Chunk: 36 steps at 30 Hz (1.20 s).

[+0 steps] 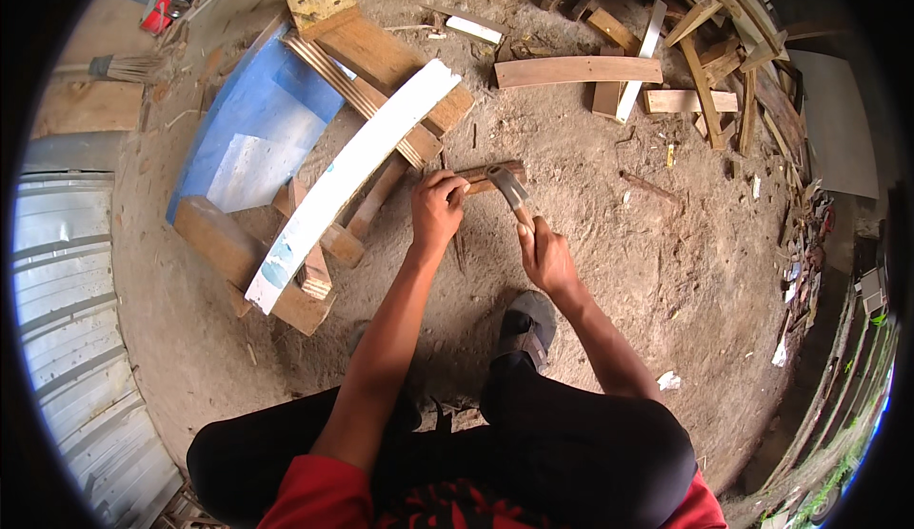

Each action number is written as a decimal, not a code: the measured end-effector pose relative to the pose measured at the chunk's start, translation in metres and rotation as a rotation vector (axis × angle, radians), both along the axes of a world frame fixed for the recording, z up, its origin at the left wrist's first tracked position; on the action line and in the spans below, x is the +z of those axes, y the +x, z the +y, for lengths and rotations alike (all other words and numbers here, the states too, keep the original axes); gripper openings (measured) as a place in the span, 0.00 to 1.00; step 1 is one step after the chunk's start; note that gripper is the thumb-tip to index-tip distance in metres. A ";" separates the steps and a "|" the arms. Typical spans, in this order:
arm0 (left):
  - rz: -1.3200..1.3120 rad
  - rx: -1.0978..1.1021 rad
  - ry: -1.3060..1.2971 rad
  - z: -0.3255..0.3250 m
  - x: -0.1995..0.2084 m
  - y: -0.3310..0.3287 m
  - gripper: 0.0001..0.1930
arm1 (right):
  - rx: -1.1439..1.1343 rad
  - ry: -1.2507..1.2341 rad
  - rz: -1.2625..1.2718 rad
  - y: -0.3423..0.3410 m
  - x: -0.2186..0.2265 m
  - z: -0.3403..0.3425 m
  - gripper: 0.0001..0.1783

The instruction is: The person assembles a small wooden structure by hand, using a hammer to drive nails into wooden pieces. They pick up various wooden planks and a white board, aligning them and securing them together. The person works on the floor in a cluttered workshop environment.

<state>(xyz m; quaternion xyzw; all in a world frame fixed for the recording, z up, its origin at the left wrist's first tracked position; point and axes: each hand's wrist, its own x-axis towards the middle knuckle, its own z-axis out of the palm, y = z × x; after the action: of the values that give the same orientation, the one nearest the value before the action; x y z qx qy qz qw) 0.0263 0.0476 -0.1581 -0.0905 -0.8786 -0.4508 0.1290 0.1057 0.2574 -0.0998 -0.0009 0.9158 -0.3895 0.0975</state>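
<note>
My right hand [549, 260] is wrapped round the wooden handle of a hammer [507, 188]. The hammer's grey metal head lies over a short, dark strip of wood [466, 174] low over the dirt floor. At the left end of that strip is my left hand [438, 207], its fingers pinched together. Whatever sits between those fingertips is too small or hidden to make out. Left of this hand, a long white-painted board [352, 181] rests slantwise across several brown timber pieces [390, 58].
A blue panel [257, 115] lies under the timbers. Scrap wood [714, 62] is heaped at the far right, with a curved plank [578, 71] before it. Corrugated metal sheet [76, 319] borders the left. My shoe [526, 324] is just below the right hand.
</note>
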 end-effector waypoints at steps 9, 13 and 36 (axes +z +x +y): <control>0.016 0.006 -0.006 0.001 -0.002 -0.006 0.02 | -0.079 -0.124 0.082 -0.009 -0.009 -0.006 0.22; -0.047 -0.002 0.017 0.001 0.000 -0.007 0.03 | 0.032 0.093 -0.094 -0.016 -0.020 -0.003 0.21; -0.067 -0.231 -0.058 0.018 0.103 0.008 0.04 | 0.141 0.053 0.492 -0.032 0.044 -0.015 0.18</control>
<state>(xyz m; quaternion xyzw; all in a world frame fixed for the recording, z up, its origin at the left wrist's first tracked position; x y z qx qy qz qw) 0.0339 0.0657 -0.0549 -0.1800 -0.8788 -0.4397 0.0442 0.0734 0.2422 -0.0554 -0.1571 0.9196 -0.3455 -0.1012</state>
